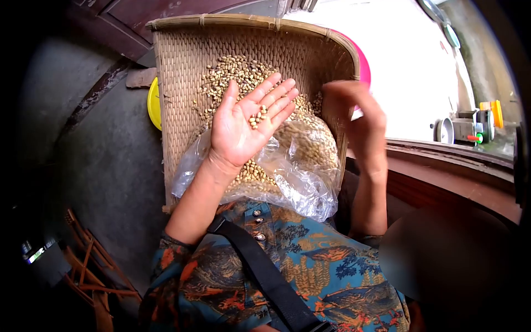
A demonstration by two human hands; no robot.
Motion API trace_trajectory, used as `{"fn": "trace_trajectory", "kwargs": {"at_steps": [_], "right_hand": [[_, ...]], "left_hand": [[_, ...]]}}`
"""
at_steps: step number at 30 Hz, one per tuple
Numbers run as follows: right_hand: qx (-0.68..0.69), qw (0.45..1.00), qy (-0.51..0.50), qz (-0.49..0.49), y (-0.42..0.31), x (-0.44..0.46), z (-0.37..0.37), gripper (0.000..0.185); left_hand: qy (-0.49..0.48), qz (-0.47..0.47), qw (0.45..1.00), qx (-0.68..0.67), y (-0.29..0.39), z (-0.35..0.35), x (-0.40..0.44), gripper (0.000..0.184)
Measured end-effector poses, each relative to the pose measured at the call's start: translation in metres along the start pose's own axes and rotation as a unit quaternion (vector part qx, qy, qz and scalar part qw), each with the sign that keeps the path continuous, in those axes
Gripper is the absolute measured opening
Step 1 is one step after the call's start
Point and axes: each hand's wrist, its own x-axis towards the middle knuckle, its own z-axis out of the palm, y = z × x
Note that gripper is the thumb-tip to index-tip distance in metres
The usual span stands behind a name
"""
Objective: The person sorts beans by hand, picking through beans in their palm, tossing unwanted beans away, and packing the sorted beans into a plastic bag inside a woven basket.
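My left hand (243,124) is stretched out flat, palm up, with several small pale tan beans (256,118) resting in it. Its fingers are straight. Under it lies a woven bamboo winnowing basket (180,83) with a heap of beans (235,71), a few of them dark. A clear plastic bag (301,182) filled with similar beans lies in the near part of the basket, partly hidden by my left hand and wrist. My right hand (359,116) is raised by the basket's right edge, bent and smeared by motion; whether its fingers hold anything is unclear.
A pink round rim (363,62) shows behind the basket's right corner, and a yellow one (155,105) at its left. Wooden chair parts (91,265) stand at lower left. A wooden sill (453,171) runs along the right, with a metal bowl (444,131) outside.
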Motion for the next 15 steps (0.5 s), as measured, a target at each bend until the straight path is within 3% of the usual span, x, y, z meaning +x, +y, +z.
{"fn": "trace_trajectory", "kwargs": {"at_steps": [2,5,9,12,15], "right_hand": [[0.046,0.994,-0.093,-0.018,-0.017,-0.003,0.027,0.031],[0.027,0.990,-0.114,-0.084,-0.022,0.003,0.048,0.040],[0.002,0.983,-0.168,-0.076,-0.016,0.006,0.056,0.032],[-0.005,0.974,-0.221,-0.046,-0.020,0.012,0.055,0.027],[-0.047,0.971,-0.226,-0.060,-0.021,0.012,0.057,0.023]], "left_hand": [[0.010,-0.002,0.999,0.045,0.000,0.004,0.000,0.074],[0.014,-0.005,0.991,0.130,0.001,0.003,-0.003,0.075],[0.046,-0.009,0.992,0.115,-0.006,0.008,-0.002,0.078],[-0.186,-0.104,0.967,-0.142,0.000,-0.023,0.004,0.078],[-0.186,-0.103,0.966,-0.143,-0.002,-0.025,0.003,0.077]]}}
